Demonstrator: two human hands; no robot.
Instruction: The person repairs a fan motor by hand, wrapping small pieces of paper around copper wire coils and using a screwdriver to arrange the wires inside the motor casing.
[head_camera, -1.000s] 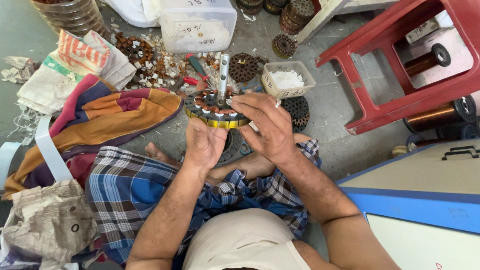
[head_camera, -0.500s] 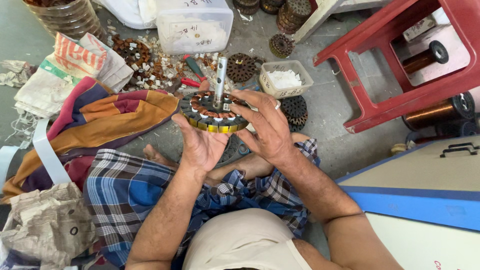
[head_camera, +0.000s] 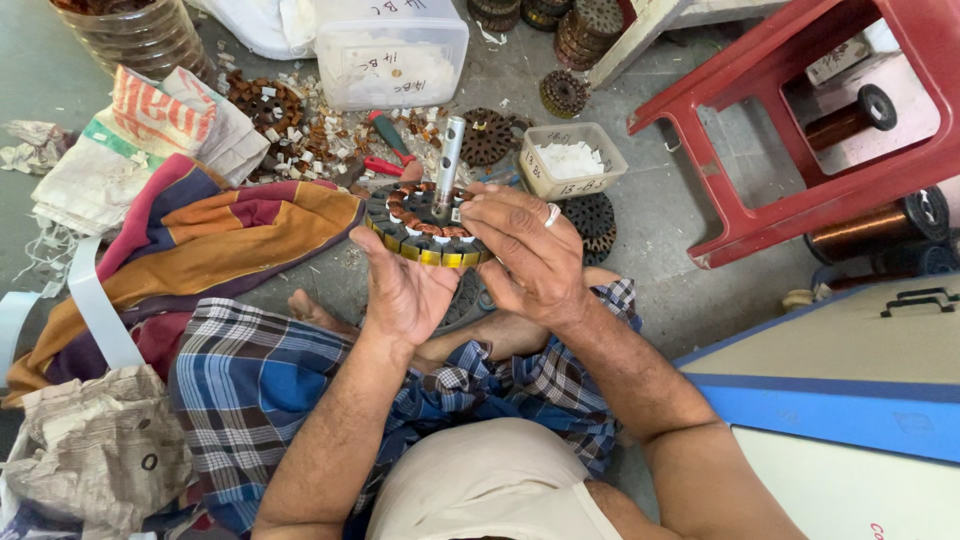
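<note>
I hold a round motor stator (head_camera: 412, 222) with copper windings, yellow edge insulation and a steel shaft sticking up from its middle. My left hand (head_camera: 405, 290) cups it from below, fingers on its near rim. My right hand (head_camera: 520, 255) grips its right side, with fingertips pressing on the windings near the shaft. The stator is raised above my crossed legs in a blue checked cloth.
On the floor beyond lie a small white tray of paper slips (head_camera: 572, 162), a lidded plastic box (head_camera: 390, 55), stacked dark laminations (head_camera: 588, 218), red-handled tools (head_camera: 385, 150) and scattered scraps. A red plastic stool (head_camera: 800, 150) with copper wire spools (head_camera: 870, 230) stands right; striped cloth (head_camera: 200, 240) lies left.
Both hands have lifted the stator up from near the floor toward me, and it now tilts more to face the camera. The right hand shifted onto the windings.
</note>
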